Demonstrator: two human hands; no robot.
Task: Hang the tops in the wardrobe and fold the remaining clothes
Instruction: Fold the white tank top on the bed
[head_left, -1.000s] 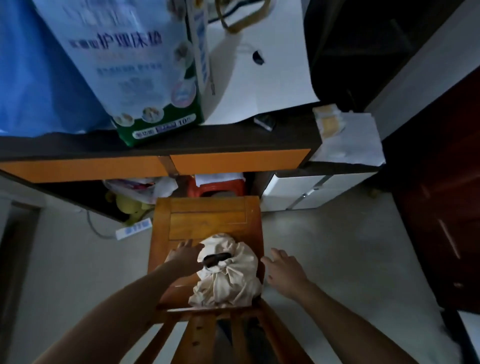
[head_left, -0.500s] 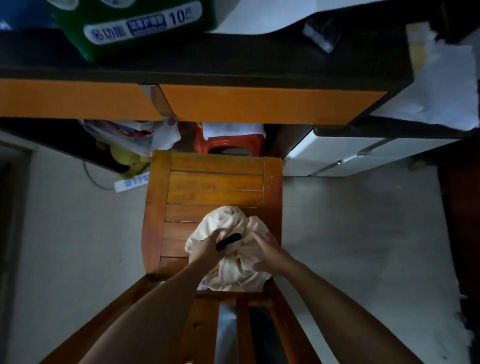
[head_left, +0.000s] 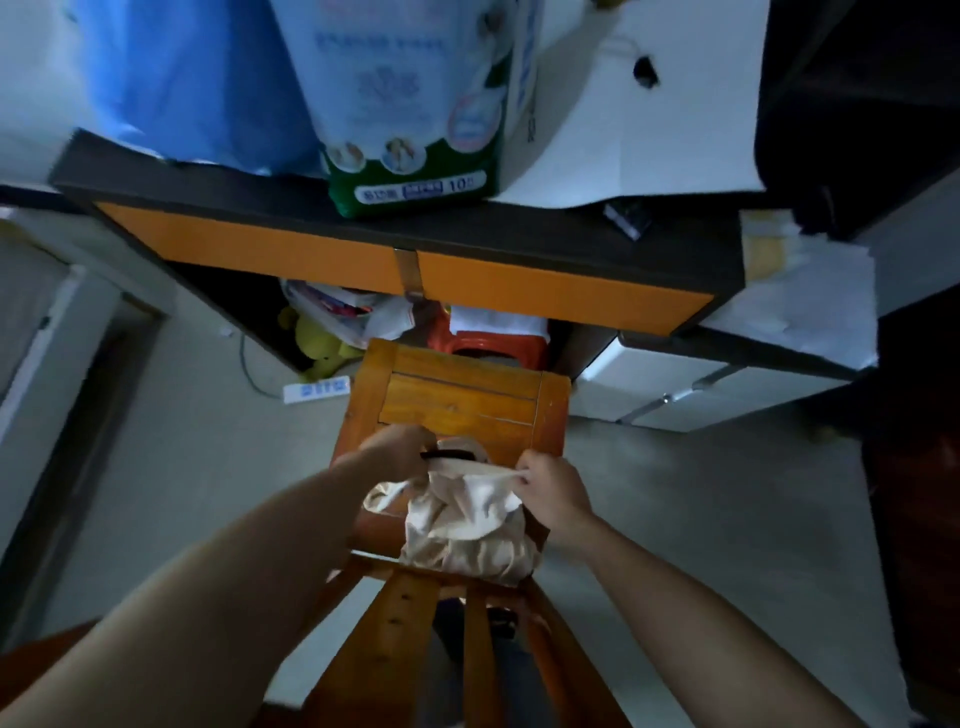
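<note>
Both hands are gripping the cream garment (head_left: 467, 530), which is lying bunched on the near part of the wooden chair (head_left: 457, 400). The left hand (head_left: 395, 452) is curling round its far edge beside a black strip (head_left: 449, 455). The right hand (head_left: 550, 488) is pinching the same edge, probably pulling it taut so the garment can be lifted and identified.

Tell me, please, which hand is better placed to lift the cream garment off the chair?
Probably right: the right hand plainly pinches a taut edge of the cream garment; the left hand grips too, fingers hidden.
</note>
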